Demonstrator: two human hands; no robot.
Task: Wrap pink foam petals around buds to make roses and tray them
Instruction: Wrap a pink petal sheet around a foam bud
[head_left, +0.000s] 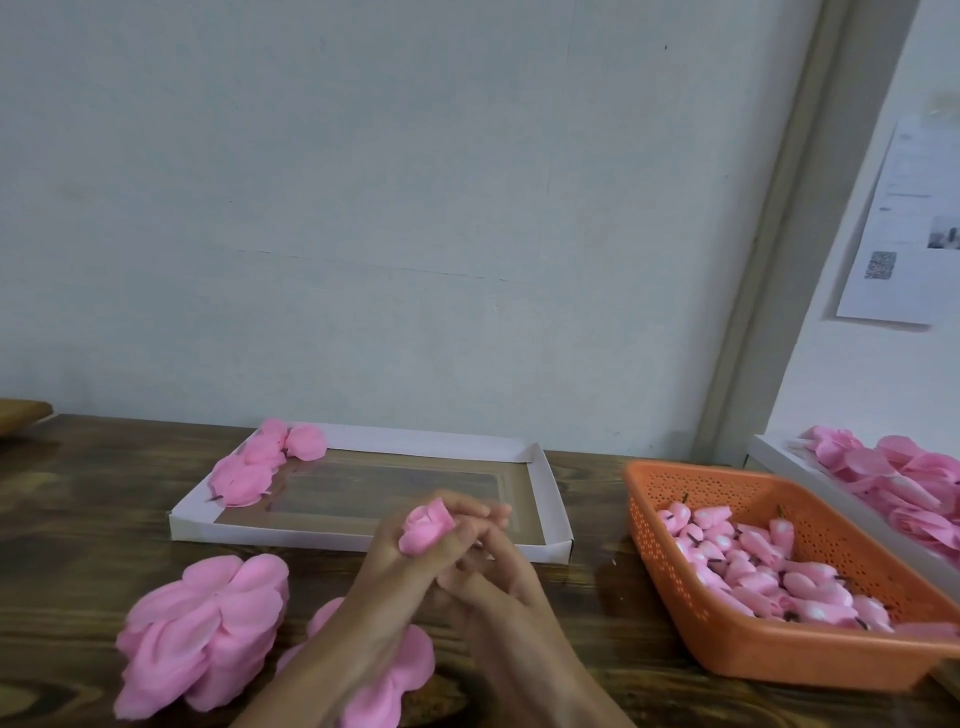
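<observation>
A pink foam rose (425, 530) is held above the table in front of the white tray (363, 535). My left hand (410, 558) grips it from the left with curled fingers. My right hand (491, 561) presses in from the right, fingers curled at the rose's base, which is hidden. A few finished roses (260, 467) lie in the tray's far left corner. Two stacks of loose pink petals (202, 634) lie at the near left, the second stack (395, 670) partly under my forearm. An orange basket (675, 488) at the right holds several pink buds (769, 561).
A second white tray (769, 452) with pink petals and roses stands at the far right, behind the basket. The dark wooden table (83, 519) ends at a pale wall. A printed sheet (904, 234) hangs on the right wall.
</observation>
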